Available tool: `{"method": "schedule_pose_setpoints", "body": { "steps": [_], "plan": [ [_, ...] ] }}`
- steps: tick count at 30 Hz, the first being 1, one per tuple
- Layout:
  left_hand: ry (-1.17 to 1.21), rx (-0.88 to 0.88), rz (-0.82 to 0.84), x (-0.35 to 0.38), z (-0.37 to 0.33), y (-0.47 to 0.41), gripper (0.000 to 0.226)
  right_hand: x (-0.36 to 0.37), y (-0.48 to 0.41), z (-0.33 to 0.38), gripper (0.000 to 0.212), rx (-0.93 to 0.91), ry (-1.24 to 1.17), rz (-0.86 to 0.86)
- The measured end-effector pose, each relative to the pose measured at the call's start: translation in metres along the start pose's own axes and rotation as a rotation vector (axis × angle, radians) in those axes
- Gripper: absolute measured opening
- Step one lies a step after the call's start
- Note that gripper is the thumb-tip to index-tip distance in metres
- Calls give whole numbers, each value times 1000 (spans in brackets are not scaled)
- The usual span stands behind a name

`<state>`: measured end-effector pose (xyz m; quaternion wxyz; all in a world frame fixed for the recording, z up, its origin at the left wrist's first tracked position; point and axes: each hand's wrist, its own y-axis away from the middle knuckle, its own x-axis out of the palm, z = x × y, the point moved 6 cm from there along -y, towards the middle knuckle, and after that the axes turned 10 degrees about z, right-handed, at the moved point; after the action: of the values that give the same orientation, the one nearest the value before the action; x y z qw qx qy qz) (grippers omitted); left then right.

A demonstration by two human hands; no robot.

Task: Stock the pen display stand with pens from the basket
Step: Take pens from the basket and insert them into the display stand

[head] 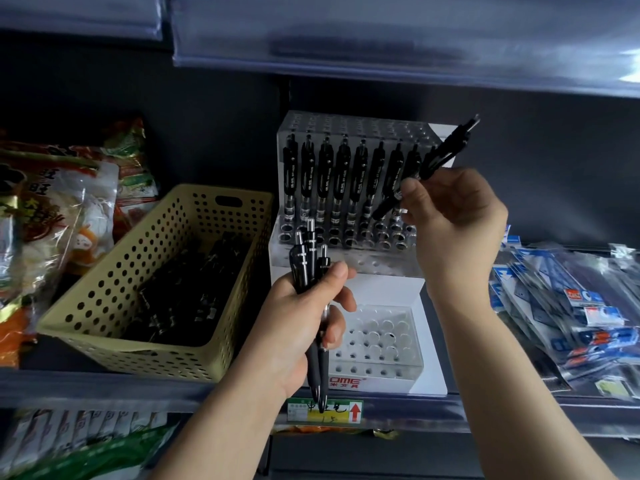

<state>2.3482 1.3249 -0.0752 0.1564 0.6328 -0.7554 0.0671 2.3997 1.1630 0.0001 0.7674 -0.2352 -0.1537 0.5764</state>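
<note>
Grey shelf [104, 386] carries a tan perforated basket [114, 296] of loose pens [194, 289], just left of the clear tiered stand [381, 265], whose back tier holds a row of pens [325, 178] upright. Left hand [298, 327] grips a bundle [304, 265] of pens. Right hand [453, 216] pinches a single pen [443, 154], tilted, before the stand.

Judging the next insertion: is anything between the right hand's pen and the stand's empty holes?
Nothing visible. The pen in the right hand tilts tip-down over open holes of the pen display stand, before the stocked row of pens. The pen bundle in the left hand sits lower left.
</note>
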Motion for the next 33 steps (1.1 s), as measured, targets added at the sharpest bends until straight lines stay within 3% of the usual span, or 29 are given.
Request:
{"method": "schedule_pose_setpoints", "body": {
  "steps": [11, 18, 25, 33],
  "plan": [
    [-4, 15, -6, -6, -3, 1, 35, 21, 4, 1, 12, -130, 380, 30],
    [8, 8, -12, -9, -3, 2, 28, 26, 3, 5, 17, -233, 595, 34],
    [7, 7, -14, -10, -5, 3, 26, 25, -2, 1, 15, -121, 603, 56],
    [2, 14, -19, -11, -5, 3, 26, 31, 0, 8, 22, -228, 692, 51]
  ]
}}
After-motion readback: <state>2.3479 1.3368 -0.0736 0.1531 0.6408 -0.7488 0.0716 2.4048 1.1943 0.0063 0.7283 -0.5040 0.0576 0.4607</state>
